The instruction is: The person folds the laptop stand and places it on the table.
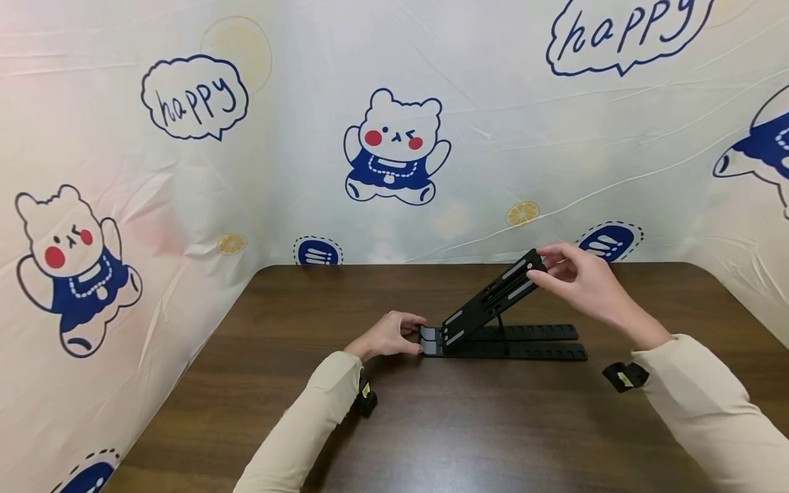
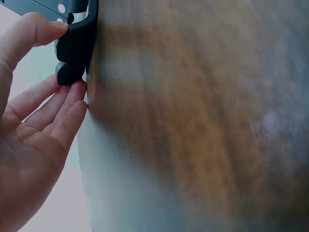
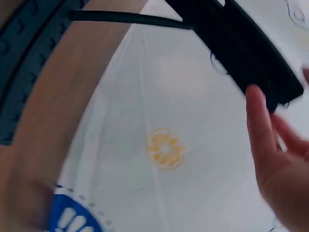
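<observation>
Near the far edge of the bench, in front of a bear-print cloth, pinching a black stand: low end with left hand, tipped-up end with right hand, above a thin rod.

Soft, fairly even light fills the head view, where the dark brown wood-grain tabletop carries a diffuse pale glare — well in from its far edge — and a soft shadow beside the cream fabric left sleeve. In the left wrist view the grain is blurred under a bluish haze. The right wrist view looks dimmer: the black hinged stand darkens almost to silhouette, and the bare right hand is smeared.
</observation>
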Action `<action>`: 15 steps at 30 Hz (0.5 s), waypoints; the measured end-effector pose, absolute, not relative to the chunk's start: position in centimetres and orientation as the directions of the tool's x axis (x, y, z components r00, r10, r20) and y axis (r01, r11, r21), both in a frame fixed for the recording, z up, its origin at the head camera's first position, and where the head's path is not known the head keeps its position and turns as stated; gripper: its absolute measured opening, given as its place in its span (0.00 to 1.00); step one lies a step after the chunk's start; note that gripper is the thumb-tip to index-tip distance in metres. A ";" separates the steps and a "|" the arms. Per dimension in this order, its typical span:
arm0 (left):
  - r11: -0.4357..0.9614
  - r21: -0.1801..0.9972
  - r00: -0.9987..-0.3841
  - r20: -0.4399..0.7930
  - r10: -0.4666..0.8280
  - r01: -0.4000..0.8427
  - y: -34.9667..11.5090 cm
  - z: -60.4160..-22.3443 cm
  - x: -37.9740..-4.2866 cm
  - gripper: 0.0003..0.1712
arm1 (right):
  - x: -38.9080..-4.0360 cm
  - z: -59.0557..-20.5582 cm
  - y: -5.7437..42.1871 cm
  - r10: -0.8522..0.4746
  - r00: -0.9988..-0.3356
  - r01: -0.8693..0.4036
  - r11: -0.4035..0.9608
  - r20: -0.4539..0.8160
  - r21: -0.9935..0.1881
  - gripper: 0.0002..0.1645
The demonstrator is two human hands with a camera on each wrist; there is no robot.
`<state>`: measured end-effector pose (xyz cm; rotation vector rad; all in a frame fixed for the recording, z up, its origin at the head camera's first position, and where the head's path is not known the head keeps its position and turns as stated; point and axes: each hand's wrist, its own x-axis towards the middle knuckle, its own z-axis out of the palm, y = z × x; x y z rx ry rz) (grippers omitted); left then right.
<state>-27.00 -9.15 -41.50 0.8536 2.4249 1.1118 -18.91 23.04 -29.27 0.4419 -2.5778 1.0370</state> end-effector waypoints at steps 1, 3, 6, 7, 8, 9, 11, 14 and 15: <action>0.514 0.769 -0.762 -0.054 0.645 0.380 -9.2 -41.5 -27.0 0.30 | -18.9 -29.4 23.5 -0.175 -0.911 -0.389 0.666 0.374 -0.636 0.24; 0.513 0.768 -0.762 -0.053 0.646 0.382 -9.2 -41.5 -27.0 0.30 | -18.9 -29.8 24.5 -0.213 -0.921 -0.386 0.625 0.327 -0.679 0.25; 0.513 0.768 -0.761 -0.052 0.647 0.384 -9.2 -41.5 -26.9 0.30 | -19.1 -31.1 25.8 -0.254 -0.919 -0.394 0.603 0.301 -0.694 0.27; 0.513 0.768 -0.761 -0.054 0.647 0.382 -9.2 -41.5 -26.9 0.30 | -19.2 -31.7 26.3 -0.264 -0.918 -0.395 0.608 0.295 -0.689 0.27; 0.513 0.770 -0.761 -0.055 0.646 0.380 -9.2 -41.5 -26.9 0.30 | -19.4 -32.3 26.7 -0.272 -0.918 -0.397 0.613 0.289 -0.683 0.28; 0.514 0.771 -0.763 -0.057 0.644 0.376 -9.2 -41.5 -26.9 0.30 | -19.5 -33.0 27.1 -0.274 -0.921 -0.390 0.621 0.279 -0.680 0.28; 0.519 0.772 -0.767 -0.064 0.639 0.368 -9.2 -41.5 -26.8 0.30 | -19.7 -34.3 27.8 -0.274 -0.927 -0.374 0.638 0.255 -0.674 0.29; 0.528 0.763 -0.768 -0.065 0.637 0.374 -9.0 -41.4 -26.8 0.30 | -20.0 -36.2 28.8 -0.281 -0.938 -0.342 0.668 0.202 -0.661 0.32; 0.531 0.759 -0.768 -0.064 0.638 0.378 -9.0 -41.4 -26.7 0.30 | -20.1 -36.7 29.1 -0.287 -0.940 -0.334 0.676 0.183 -0.657 0.33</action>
